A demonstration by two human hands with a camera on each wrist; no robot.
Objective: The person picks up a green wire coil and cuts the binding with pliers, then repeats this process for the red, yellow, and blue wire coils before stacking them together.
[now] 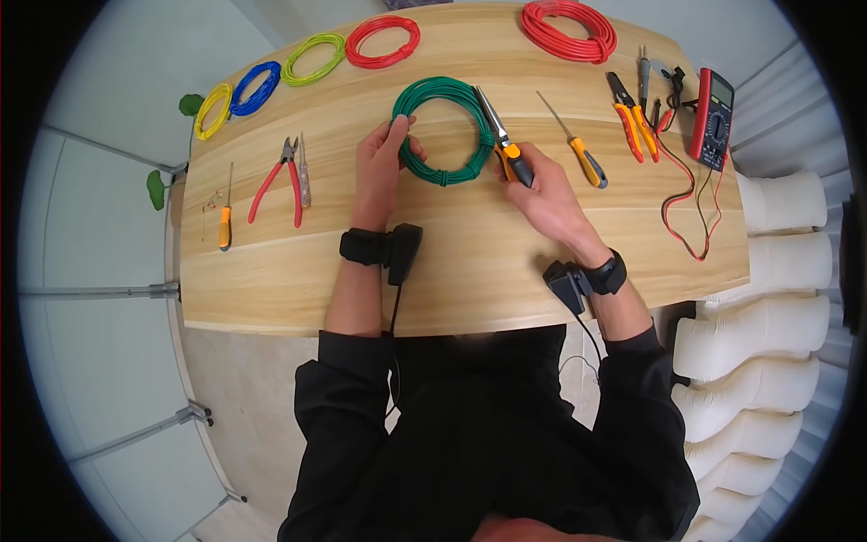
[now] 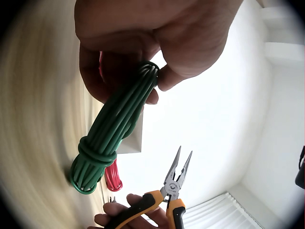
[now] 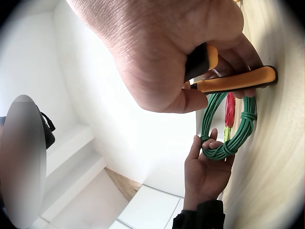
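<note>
My left hand [image 1: 379, 167] grips the left side of a coil of green wire [image 1: 433, 88], fingers and thumb wrapped round the strands. The left wrist view shows the coil [image 2: 116, 117] edge-on, raised and tilted above the table, with a wrapped tie near its lower end. In my right hand [image 1: 553, 199] are needle-nose pliers [image 1: 517, 164] with orange-and-black handles. Their tips point away from me, along the coil's right side in the head view. The left wrist view shows the pliers [image 2: 171, 187] with slightly parted jaws and nothing between them.
Yellow [image 1: 214, 112], blue [image 1: 256, 88], lime [image 1: 313, 60] and red [image 1: 383, 42] wire coils line the far-left edge; a larger red coil [image 1: 569, 36] lies far right. Left are diagonal cutters [image 1: 295, 185] and screwdrivers. Right are a screwdriver [image 1: 587, 163], wire strippers [image 1: 637, 126], soldering iron [image 1: 644, 77] and multimeter [image 1: 713, 122].
</note>
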